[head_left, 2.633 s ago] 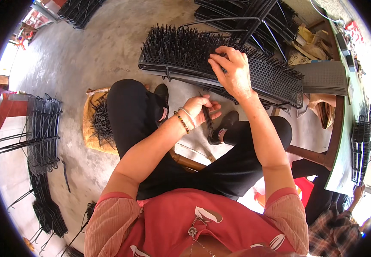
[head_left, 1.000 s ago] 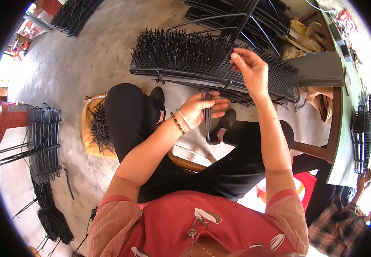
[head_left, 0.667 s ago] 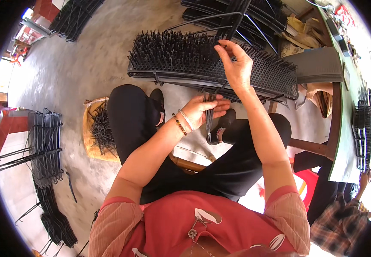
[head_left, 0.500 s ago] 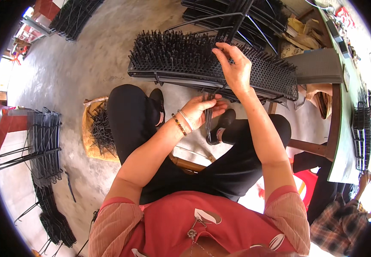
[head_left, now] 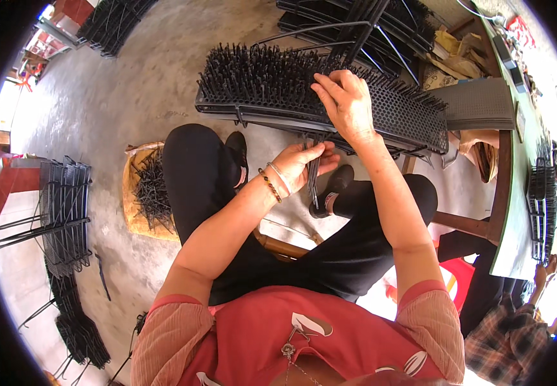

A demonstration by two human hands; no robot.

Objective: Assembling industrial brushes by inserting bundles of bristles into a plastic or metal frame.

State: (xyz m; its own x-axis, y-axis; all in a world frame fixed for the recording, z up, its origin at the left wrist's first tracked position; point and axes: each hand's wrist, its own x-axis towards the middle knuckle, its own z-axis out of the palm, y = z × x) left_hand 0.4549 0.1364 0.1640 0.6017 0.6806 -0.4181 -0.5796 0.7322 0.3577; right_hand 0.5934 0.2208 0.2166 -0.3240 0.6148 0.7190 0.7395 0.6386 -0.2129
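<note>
A long black perforated rack (head_left: 388,112) stands before me, its left and middle holes filled with upright thin black rods. Below its front edge, my left hand (head_left: 299,168) is closed around a bundle of thin black rods (head_left: 314,172) that hangs down past the fingers. Over the middle of the rack, my right hand (head_left: 349,106) has its thumb and fingertips pinched together at the edge of the upright rods. Whatever sits in that pinch is too small and dark to make out. Toward the right end of the rack, many holes in the front rows show bare.
On the floor at left, a yellow sack (head_left: 134,212) bears a heap of loose black rods (head_left: 153,193). Stacked black wire racks (head_left: 66,219) stand further left. At right is a pale green table (head_left: 516,248), with a co-worker in a plaid shirt (head_left: 503,338) beside it.
My right hand has shifted slightly left and toward me over the rack, its fingertips still together. The left hand keeps the bundle in nearly the same place.
</note>
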